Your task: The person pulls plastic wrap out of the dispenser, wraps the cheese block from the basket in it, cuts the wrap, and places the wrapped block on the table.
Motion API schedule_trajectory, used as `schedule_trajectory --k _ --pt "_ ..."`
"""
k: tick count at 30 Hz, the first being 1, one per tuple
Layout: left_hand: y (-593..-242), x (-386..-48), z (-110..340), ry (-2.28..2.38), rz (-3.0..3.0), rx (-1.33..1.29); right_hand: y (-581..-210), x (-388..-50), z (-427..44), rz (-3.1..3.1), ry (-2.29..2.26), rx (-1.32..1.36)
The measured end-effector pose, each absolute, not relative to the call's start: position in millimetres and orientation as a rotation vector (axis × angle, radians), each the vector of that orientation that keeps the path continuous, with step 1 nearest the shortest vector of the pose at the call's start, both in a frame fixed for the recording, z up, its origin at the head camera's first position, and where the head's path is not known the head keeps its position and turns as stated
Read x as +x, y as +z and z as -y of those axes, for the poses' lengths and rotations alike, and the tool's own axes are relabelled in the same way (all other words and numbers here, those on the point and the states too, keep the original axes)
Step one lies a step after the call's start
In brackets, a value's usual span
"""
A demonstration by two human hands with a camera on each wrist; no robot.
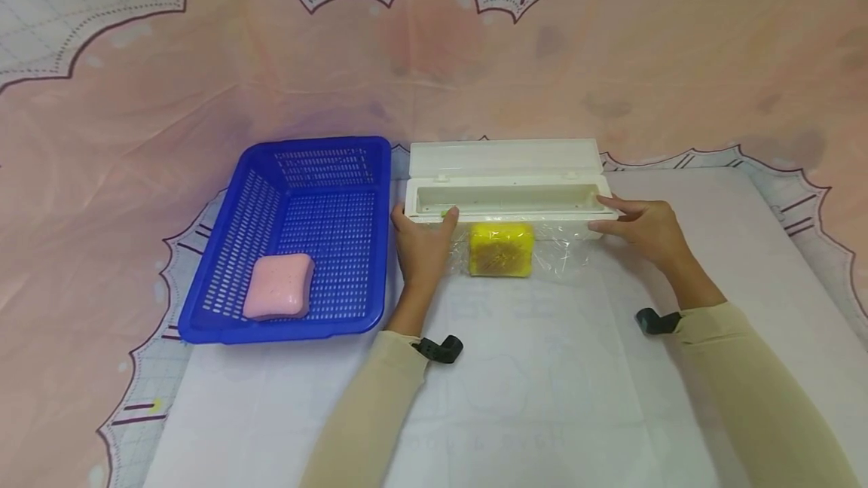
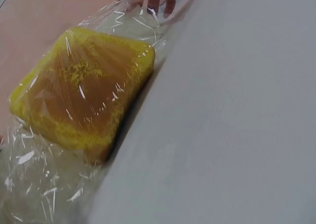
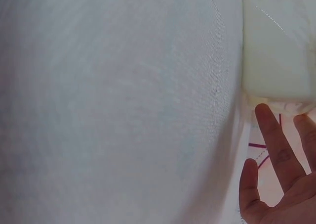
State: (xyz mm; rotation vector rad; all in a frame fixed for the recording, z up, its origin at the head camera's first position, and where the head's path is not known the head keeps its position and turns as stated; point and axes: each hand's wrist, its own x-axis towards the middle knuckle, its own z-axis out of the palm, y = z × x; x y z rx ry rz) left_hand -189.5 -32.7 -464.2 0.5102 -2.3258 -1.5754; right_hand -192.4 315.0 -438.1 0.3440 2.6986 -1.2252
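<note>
Nearest are two beige sleeves (image 1: 369, 413), with two dark wrist cameras (image 1: 444, 349) by their cuffs, one on each arm, over a white surface (image 1: 542, 382). On the left stands one blue basket (image 1: 271, 334), with perforated walls and floor; it holds one pink block (image 1: 279, 286), lying near the front. To the basket's right, in front of the two hands' work, is one yellow block (image 1: 501, 249), its face browned in the middle, under crinkled clear film (image 1: 566, 251); the left wrist view shows that film drawn over its face, and the film stretches out on both sides of it. That makes two blocks in all, only one of them in the basket. Right behind the yellow block is one long white box (image 1: 515, 200), its shallow trough facing up. The left hand (image 1: 426, 247) grips the left end, thumb over the front edge; the right hand (image 1: 647, 228) pinches the right end between thumb and forefinger, while the right wrist view shows its other fingers spread. The hands are well apart, the box between them. Its one lid (image 1: 503, 158) stands open along the back edge, and beyond hangs a peach-toned patterned cloth (image 1: 475, 66) with scalloped borders.
</note>
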Motion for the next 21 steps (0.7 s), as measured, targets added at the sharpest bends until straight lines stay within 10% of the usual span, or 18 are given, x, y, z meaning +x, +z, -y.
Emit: schedule_trajectory --k 21 --pt "-480 -194 60 -1.879 2.083 0.291 -436 -192 -313 -2.693 -1.195 0.343"
